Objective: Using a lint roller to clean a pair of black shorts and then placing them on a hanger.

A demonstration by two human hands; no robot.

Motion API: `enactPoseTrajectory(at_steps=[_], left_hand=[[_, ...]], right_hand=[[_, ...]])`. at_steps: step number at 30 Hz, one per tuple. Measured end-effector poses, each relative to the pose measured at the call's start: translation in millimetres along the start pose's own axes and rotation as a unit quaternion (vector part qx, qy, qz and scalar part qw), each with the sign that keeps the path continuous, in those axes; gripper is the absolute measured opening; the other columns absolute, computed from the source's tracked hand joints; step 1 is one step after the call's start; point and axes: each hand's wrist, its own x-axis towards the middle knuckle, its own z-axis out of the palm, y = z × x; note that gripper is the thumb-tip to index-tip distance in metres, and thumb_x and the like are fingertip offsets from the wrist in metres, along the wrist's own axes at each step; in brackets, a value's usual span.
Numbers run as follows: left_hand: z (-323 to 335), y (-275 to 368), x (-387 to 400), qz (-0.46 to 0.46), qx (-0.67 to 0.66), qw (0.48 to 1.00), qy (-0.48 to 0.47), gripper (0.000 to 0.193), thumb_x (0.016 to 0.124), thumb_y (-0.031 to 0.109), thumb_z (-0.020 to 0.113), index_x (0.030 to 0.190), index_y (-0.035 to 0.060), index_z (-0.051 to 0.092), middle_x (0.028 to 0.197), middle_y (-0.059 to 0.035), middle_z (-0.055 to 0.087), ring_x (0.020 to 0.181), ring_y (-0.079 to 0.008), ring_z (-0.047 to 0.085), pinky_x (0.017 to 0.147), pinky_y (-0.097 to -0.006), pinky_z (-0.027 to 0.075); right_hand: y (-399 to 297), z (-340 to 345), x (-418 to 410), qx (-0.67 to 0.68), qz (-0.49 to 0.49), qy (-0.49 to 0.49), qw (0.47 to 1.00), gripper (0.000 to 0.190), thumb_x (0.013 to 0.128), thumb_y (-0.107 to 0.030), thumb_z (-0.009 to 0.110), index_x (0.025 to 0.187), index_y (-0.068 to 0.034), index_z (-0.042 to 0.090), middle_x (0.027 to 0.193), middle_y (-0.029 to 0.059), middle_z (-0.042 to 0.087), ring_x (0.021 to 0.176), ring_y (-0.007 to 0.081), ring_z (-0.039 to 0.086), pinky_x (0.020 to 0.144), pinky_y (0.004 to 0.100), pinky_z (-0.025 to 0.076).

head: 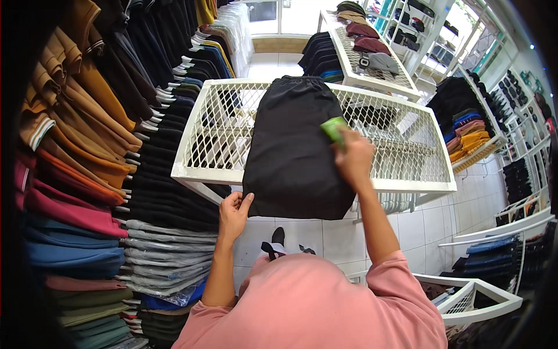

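A pair of black elastic-waist shorts or trousers (296,144) lies flat on a white mesh-topped metal rack (401,161), its waistband at the far end. The near end hangs over the rack's front edge. My left hand (234,213) grips the near left corner of the garment, thumb on top. In my right hand (355,155) is a small green object (334,129), held over the garment's right side. Blur and my fingers hide part of it, so I cannot tell exactly what it is.
Hanging shirts (87,118) and dark clothes on white hangers (161,174) line the left. Ahead stands another mesh rack (399,83) with caps (365,43). Folded clothes (468,131) fill a shelf at right. A white-framed stand (477,301) is close at lower right, above white floor tiles (344,237).
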Motion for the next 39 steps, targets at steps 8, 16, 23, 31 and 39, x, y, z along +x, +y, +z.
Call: enactPoseTrajectory(at_steps=[8,16,23,31,39], left_hand=[[13.4,51.5,13.0,0.171,0.146,0.96,0.168,0.023,0.095,0.022,0.079,0.102,0.0015,0.07,0.078,-0.0092,0.065,0.07,-0.022,0.064,0.066,-0.0351,0.05],[36.3,80.7,111.7,0.236,0.143,0.959,0.065,0.024,0.094,0.022,0.079,0.107,0.0027,0.072,0.08,-0.0085,0.072,0.07,-0.0224,0.071,0.067,-0.0357,0.054],[72.3,114.5,227.3,0.257,0.252,0.933,0.016,0.034,0.093,0.03,0.079,0.112,0.0013,0.074,0.093,-0.014,0.075,0.081,-0.0232,0.073,0.075,-0.0364,0.057],[106.0,120.0,301.0,0.228,0.315,0.921,0.012,0.052,0.094,0.047,0.072,0.121,0.0028,0.075,0.115,-0.0196,0.075,0.109,-0.0361,0.071,0.097,-0.0461,0.055],[133.1,124.9,328.2,0.104,0.364,0.925,0.009,0.069,0.09,0.06,0.072,0.127,0.0008,0.072,0.123,-0.0227,0.073,0.122,-0.0378,0.067,0.107,-0.0461,0.051]], right_hand=[[112.6,-21.5,-4.8,-0.093,0.205,0.096,0.97,0.055,0.098,-0.038,0.07,0.148,-0.019,0.058,0.125,0.0172,0.066,0.117,0.0346,0.063,0.102,0.0523,0.043],[41.8,-17.2,1.2,-0.108,0.052,0.241,0.963,0.047,0.095,-0.035,0.074,0.136,-0.012,0.068,0.12,0.0156,0.066,0.111,0.0329,0.064,0.1,0.0478,0.046],[18.4,21.1,33.9,0.083,0.073,0.059,0.992,0.048,0.091,-0.035,0.078,0.127,-0.004,0.072,0.11,0.0164,0.065,0.107,0.0354,0.064,0.095,0.0455,0.051],[18.9,35.8,29.5,0.081,0.098,0.069,0.989,0.046,0.093,-0.035,0.076,0.125,-0.002,0.074,0.108,0.0153,0.065,0.108,0.0347,0.063,0.095,0.0447,0.051],[21.5,41.4,31.8,0.102,0.093,0.104,0.985,0.023,0.095,-0.02,0.075,0.113,-0.007,0.077,0.099,0.013,0.066,0.097,0.033,0.066,0.086,0.0439,0.054]])
